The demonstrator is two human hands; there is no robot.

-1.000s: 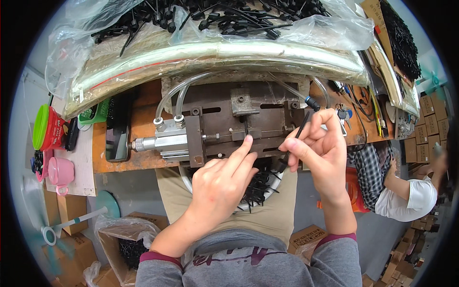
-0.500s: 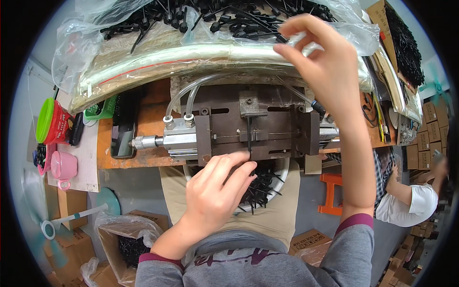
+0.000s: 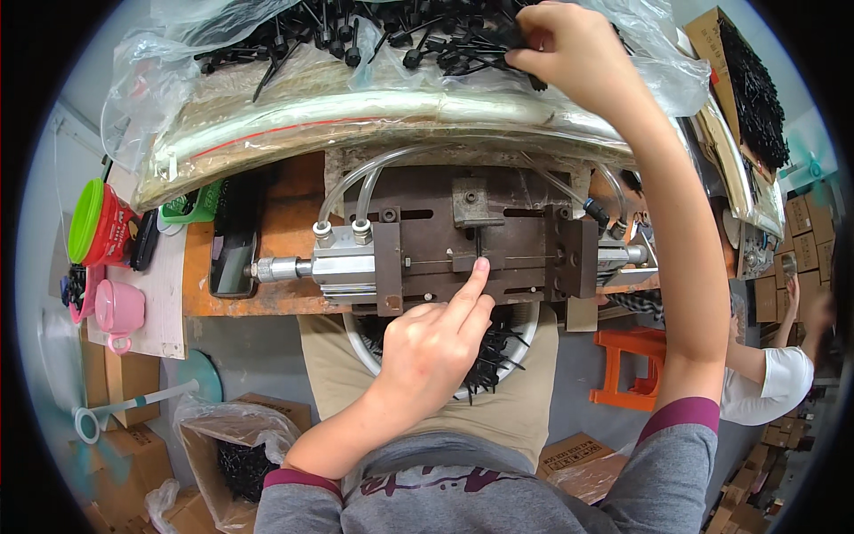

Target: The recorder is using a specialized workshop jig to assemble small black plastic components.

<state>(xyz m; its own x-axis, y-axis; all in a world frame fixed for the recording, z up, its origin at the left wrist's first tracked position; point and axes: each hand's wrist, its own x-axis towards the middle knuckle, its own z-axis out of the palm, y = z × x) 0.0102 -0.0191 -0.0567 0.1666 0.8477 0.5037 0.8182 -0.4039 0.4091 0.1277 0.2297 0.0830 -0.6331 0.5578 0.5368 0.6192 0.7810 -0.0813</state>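
Note:
My left hand (image 3: 433, 345) reaches up to the dark metal fixture (image 3: 436, 191), index finger stretched out. Its fingertip rests on a thin black stem (image 3: 479, 240) standing in the small central block, below the steel clamp piece (image 3: 477, 201). The other fingers are bent and hold nothing. At the far side, my right hand (image 3: 583, 53) is curled at the heap of black stemmed plastic parts (image 3: 418, 36), with thumb and fingers around one of them; its fingertips partly cover it. A white-rimmed container (image 3: 525, 356) of similar black parts sits below the fixture, over my lap.
Silver air cylinders (image 3: 345, 265) with clear hoses flank the fixture. A phone (image 3: 233, 254), a pink cup (image 3: 119, 307) and a red tub (image 3: 105, 227) are at left. An orange stool (image 3: 623, 369) and a person in a white sleeve (image 3: 783, 374) are at right.
My right hand has moved away from me into the heap, and its fingers have closed. My left hand has moved up and right, its index finger now on the black stem in the fixture.

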